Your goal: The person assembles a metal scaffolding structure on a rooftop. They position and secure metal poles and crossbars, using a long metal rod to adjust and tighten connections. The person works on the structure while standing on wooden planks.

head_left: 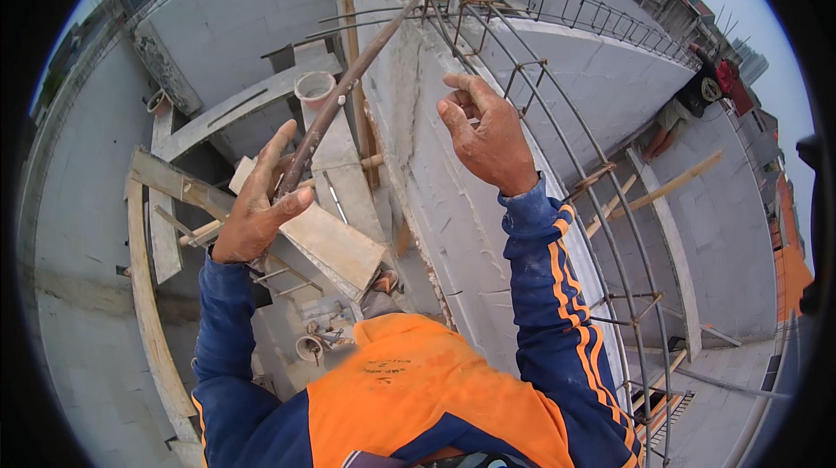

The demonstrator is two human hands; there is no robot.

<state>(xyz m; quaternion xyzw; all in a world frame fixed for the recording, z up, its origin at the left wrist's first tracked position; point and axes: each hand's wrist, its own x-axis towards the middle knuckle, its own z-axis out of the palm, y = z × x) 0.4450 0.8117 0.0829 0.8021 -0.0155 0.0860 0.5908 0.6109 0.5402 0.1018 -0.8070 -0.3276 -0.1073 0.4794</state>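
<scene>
Though slender, pole [350, 85] diagonally forward-right.

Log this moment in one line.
Left hand: open at rusty metal bar; right hand: loosely curled near rebar cage; bar: slanted

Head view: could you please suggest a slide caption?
Open left hand at a brown pole; half-curled right hand near a wall.

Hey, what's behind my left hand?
Parts of a pale board show on either side of your left hand. Its covered middle can't be seen, nor can the lower end of the brown pole.
</scene>
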